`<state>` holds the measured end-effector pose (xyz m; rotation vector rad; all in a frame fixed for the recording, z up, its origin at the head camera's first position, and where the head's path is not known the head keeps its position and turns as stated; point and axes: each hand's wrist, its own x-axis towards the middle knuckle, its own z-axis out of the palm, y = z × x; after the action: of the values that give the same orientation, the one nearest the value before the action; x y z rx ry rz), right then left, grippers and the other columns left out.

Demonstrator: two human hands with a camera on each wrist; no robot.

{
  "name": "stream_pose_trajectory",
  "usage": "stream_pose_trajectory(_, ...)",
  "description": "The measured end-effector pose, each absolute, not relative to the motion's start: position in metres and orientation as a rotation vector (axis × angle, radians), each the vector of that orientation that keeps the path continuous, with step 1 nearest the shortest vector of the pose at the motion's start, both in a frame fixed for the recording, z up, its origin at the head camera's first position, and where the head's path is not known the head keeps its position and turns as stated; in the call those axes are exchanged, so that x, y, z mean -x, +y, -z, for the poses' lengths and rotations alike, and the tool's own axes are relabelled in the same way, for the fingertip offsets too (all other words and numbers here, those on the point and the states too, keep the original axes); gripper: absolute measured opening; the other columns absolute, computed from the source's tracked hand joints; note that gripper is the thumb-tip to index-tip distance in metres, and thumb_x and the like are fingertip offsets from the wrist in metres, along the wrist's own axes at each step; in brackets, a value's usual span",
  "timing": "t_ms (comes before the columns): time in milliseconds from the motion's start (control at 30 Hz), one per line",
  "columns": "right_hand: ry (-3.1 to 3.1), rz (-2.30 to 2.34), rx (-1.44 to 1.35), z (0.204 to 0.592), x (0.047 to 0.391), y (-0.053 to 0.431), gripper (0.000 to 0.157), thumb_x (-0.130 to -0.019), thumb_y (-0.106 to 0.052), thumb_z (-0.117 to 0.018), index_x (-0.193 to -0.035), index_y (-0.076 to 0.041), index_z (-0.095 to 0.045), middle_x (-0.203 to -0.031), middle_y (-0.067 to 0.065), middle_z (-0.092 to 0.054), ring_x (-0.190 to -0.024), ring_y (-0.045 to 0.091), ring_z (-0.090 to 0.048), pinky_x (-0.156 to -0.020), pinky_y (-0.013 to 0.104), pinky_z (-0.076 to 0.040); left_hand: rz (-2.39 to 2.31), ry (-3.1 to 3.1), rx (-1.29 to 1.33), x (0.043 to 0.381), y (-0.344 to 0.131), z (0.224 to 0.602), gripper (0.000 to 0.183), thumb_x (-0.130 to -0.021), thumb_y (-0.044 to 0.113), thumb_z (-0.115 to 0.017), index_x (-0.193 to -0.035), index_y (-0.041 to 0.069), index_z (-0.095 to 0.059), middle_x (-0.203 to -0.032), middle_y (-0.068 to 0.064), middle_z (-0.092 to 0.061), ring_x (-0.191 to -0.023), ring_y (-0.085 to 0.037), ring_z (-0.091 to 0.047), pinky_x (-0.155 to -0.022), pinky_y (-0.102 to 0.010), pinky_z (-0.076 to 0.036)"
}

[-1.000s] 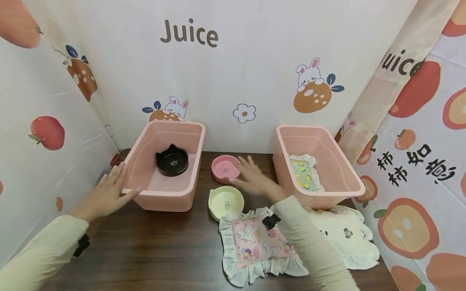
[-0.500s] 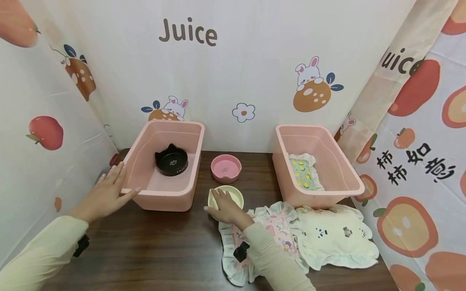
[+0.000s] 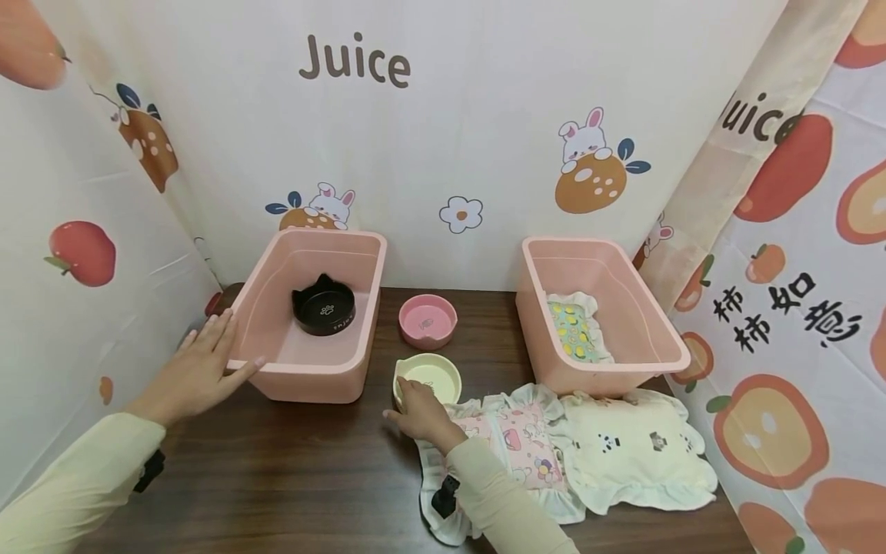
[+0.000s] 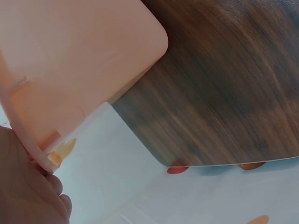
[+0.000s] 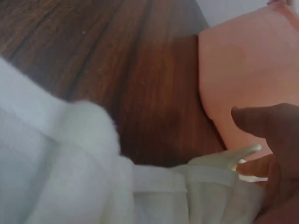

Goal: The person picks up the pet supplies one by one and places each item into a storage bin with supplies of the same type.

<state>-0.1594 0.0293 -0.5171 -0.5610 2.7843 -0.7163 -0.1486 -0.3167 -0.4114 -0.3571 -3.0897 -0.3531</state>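
Observation:
My left hand [image 3: 197, 375] rests on the near-left corner of a pink bin [image 3: 314, 369], fingers extended along its outer side and thumb across the front rim. Inside that bin sits a black cat-eared bowl [image 3: 325, 308] with a paw print. My right hand [image 3: 421, 413] reaches over the near edge of a pale yellow bowl [image 3: 443, 377], fingertips inside the rim. In the right wrist view, the thumb [image 5: 254, 120] stands apart from the rim of that bowl, outside it. Just behind is a pink bowl [image 3: 428, 322] with a fish print.
A second pink bin [image 3: 616, 368] at the right holds a small frilled lemon-print cushion [image 3: 576, 331]. A pink frilled cushion [image 3: 529, 446] lies partly under my right forearm, beside a cream cushion [image 3: 633, 454]. Printed curtains [image 3: 484, 115] enclose the dark wooden table [image 3: 291, 462].
My right hand has moved from beside the pink bowl toward me and left to the yellow bowl, then slightly nearer its front edge. The left hand has stayed on the bin.

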Motion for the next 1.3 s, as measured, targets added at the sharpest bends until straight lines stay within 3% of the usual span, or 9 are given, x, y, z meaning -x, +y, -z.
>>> stream_pose_trajectory(267, 2.921, 0.687, 0.459, 0.523, 0.156, 0.021, 0.061, -0.083, -0.029, -0.072, -0.133, -0.001, -0.053, -0.119, 0.017, -0.059, -0.107, 0.035, -0.057, -0.085, 0.044, -0.052, 0.34, -3.069, 0.37, 0.147, -0.317, 0.412, 0.093, -0.094, 0.056, -0.045, -0.15, -0.008, -0.006, -0.155, -0.032, -0.007, -0.143, -0.046, -0.009, -0.114, -0.06, -0.003)
stream_pose_trajectory(500, 3.036, 0.599, 0.37, 0.528, 0.156, 0.013, 0.038, -0.072, -0.019, -0.079, -0.105, -0.006, -0.066, -0.09, 0.01, -0.059, -0.08, 0.03, -0.06, -0.057, 0.042, -0.051, 0.333, -3.093, 0.352, 0.147, -0.317, 0.412, 0.094, -0.094, 0.058, -0.044, -0.15, -0.007, -0.004, -0.155, -0.031, -0.006, -0.143, -0.045, -0.008, -0.114, -0.062, -0.006)
stream_pose_trajectory(667, 3.098, 0.558, 0.356, 0.53, 0.157, 0.01, 0.021, -0.068, -0.01, -0.076, -0.085, -0.01, -0.063, -0.077, 0.007, -0.059, -0.068, 0.029, -0.062, -0.051, 0.041, -0.048, 0.332, -3.094, 0.355, 0.147, -0.317, 0.412, 0.094, -0.094, 0.057, -0.044, -0.15, -0.007, -0.004, -0.155, -0.031, -0.005, -0.143, -0.046, -0.008, -0.113, -0.062, -0.006)
stream_pose_trajectory(867, 3.144, 0.559, 0.339, 0.533, 0.158, 0.011, 0.017, -0.065, -0.006, -0.073, -0.069, -0.014, -0.058, -0.072, 0.003, -0.058, -0.063, 0.029, -0.06, -0.049, 0.041, -0.045, 0.329, -3.113, 0.341, 0.148, -0.317, 0.411, 0.095, -0.094, 0.059, -0.043, -0.15, -0.006, -0.002, -0.155, -0.031, -0.003, -0.143, -0.045, -0.007, -0.113, -0.062, -0.007)
stream_pose_trajectory(1033, 3.141, 0.615, 0.317, 0.53, 0.158, 0.013, 0.017, -0.065, -0.006, -0.072, -0.065, -0.017, -0.058, -0.071, 0.002, -0.059, -0.062, 0.028, -0.06, -0.048, 0.04, -0.044, 0.326, -3.12, 0.329, 0.149, -0.316, 0.411, 0.096, -0.094, 0.059, -0.043, -0.151, -0.006, -0.002, -0.155, -0.031, -0.004, -0.143, -0.046, -0.008, -0.113, -0.063, -0.009)
stream_pose_trajectory(1133, 3.142, 0.663, 0.304, 0.526, 0.158, 0.016, 0.014, -0.064, -0.005, -0.071, -0.073, -0.016, -0.067, -0.076, 0.001, -0.065, -0.066, 0.028, -0.063, -0.05, 0.041, -0.046, 0.33, -3.122, 0.329, 0.15, -0.315, 0.411, 0.096, -0.094, 0.06, -0.043, -0.151, -0.006, -0.002, -0.155, -0.031, -0.004, -0.143, -0.046, -0.009, -0.113, -0.063, -0.009)
stream_pose_trajectory(1300, 3.116, 0.743, 0.265, 0.513, 0.161, 0.022, 0.03, -0.064, -0.006, -0.071, -0.092, -0.016, -0.075, -0.088, 0.002, -0.071, -0.072, 0.029, -0.067, -0.054, 0.041, -0.05, 0.349, -3.126, 0.339, 0.15, -0.315, 0.41, 0.096, -0.094, 0.059, -0.043, -0.15, -0.007, -0.002, -0.155, -0.031, -0.003, -0.143, -0.047, -0.008, -0.113, -0.062, -0.006)
